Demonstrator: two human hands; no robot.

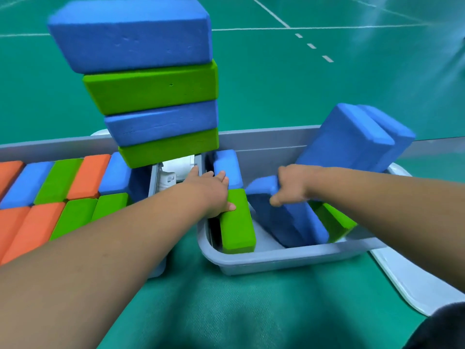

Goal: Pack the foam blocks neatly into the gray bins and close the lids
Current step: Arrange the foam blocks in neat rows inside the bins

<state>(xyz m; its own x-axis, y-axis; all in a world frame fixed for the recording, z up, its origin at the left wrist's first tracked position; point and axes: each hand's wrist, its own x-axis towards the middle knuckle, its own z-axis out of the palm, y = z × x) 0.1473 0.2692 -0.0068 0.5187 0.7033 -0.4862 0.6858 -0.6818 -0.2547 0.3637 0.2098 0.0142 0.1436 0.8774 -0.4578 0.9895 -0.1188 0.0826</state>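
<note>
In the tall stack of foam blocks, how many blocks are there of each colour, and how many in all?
Blue foam blocks: 2
Green foam blocks: 2
Total: 4

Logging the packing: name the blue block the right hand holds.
The tilted blue block in the right bin's middle, gripped at its upper end by the right hand; the other blues go ungripped.
</note>
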